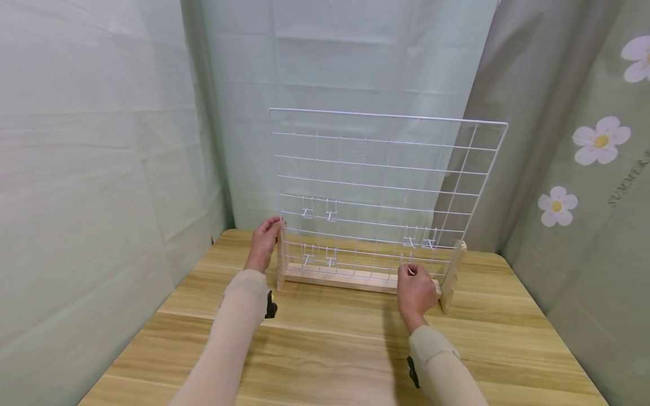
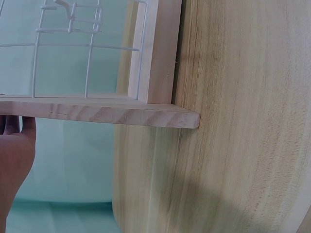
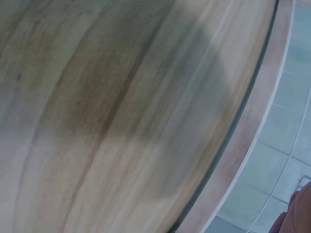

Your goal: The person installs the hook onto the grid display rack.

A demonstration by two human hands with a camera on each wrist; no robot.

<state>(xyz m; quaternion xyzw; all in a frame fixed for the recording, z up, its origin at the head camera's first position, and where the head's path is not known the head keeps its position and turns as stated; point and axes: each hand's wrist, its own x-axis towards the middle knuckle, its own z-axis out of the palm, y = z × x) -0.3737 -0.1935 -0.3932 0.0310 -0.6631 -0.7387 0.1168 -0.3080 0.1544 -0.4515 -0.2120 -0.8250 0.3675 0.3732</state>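
Observation:
A white wire grid rack (image 1: 389, 140) stands upright in a wooden base (image 1: 350, 277) with a wooden side post at each end. My left hand (image 1: 264, 241) grips the top of the left side post (image 1: 281, 259). In the left wrist view, fingers (image 2: 28, 127) touch that post's outer face. At the grid's lower right, my right hand (image 1: 417, 290) pinches a white wire hook (image 1: 406, 258), mostly covered by the fingers. In the right wrist view, only the hand's edge (image 3: 296, 216) shows, at the lower right corner.
Several white hooks hang on the grid, among them an upper-left hook (image 1: 331, 215), a lower-left hook (image 1: 307, 258) and an upper-right hook (image 1: 409, 242). The rack stands on a wood-grain table (image 1: 335, 344). Pale curtains (image 1: 350, 62) surround the table's back and sides.

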